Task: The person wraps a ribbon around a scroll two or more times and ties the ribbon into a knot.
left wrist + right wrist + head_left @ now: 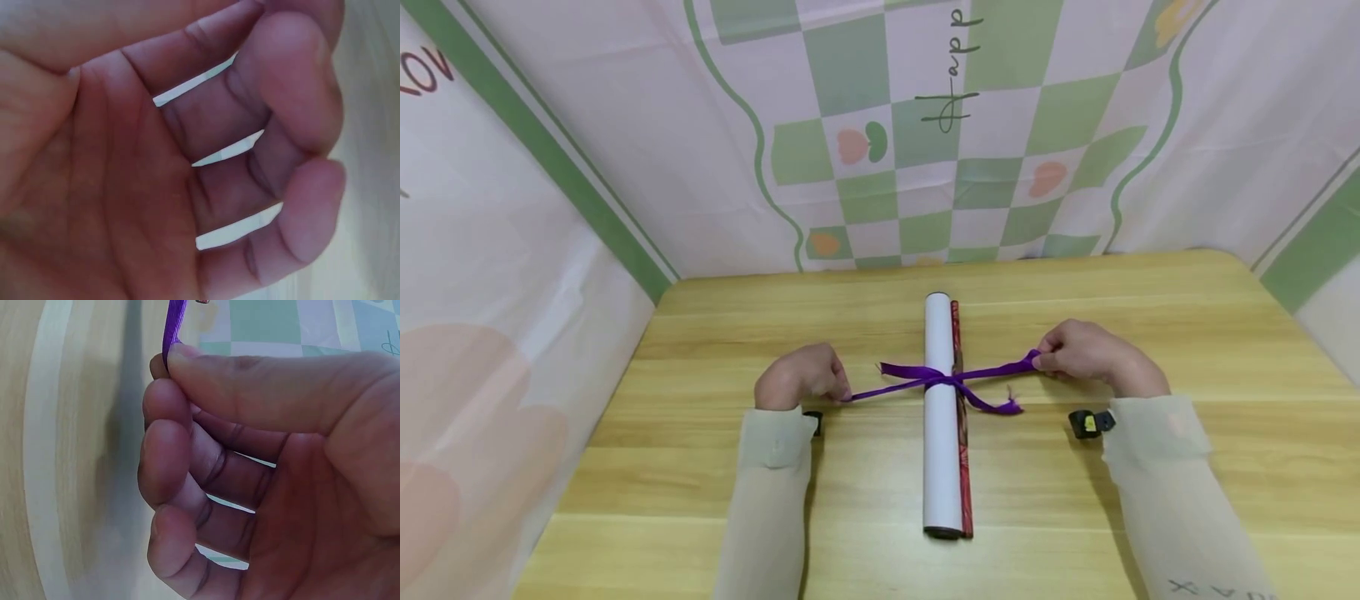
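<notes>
A white paper roll (942,467) lies lengthwise on the table, a thin red patterned roll (966,492) along its right side. Round the white roll runs a purple ribbon (988,372), knotted near the middle, with two short tails hanging off the knot. My left hand (801,377) pinches the ribbon stretched out to the left; its fingers curl in the left wrist view, where the ribbon is hidden. At the right, my right hand (1086,357) pinches the other stretched part between thumb and forefinger. The ribbon (174,328) shows at those fingertips in the right wrist view.
The wooden table (700,500) reaches back to a hanging cloth (850,67) with green and white checks. Another printed cloth (497,250) hangs on the left. A black wrist device (1090,423) sits by the right cuff.
</notes>
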Tool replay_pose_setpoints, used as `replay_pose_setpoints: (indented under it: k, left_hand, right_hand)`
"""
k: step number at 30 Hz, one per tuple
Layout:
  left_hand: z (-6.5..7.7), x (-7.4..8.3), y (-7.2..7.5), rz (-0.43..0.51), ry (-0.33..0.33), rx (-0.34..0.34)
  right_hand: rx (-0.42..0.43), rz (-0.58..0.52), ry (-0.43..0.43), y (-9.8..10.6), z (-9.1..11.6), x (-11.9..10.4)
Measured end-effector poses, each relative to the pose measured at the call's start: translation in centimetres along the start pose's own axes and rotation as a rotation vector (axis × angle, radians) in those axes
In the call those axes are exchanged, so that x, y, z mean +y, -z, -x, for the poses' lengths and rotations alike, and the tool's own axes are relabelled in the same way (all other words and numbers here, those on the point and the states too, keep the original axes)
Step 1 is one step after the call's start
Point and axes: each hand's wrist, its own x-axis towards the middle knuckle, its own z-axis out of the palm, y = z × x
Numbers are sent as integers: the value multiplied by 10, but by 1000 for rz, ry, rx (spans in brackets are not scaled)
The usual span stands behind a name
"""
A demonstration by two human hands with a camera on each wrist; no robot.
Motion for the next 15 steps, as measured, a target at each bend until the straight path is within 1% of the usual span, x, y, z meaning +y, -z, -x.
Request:
replay_pose_setpoints:
  k: [4,10,15]
  left_hand:
    - [0,2,-2,-26,-1,18]
    - [-2,5,-2,-67,-27,43]
    - [-3,5,-3,-59,-27,74]
  right_hand:
    - [2,19,8,-1,-1,1]
    - [8,26,12,-2,-2,2]
    - [16,30,11,-3,-3,1]
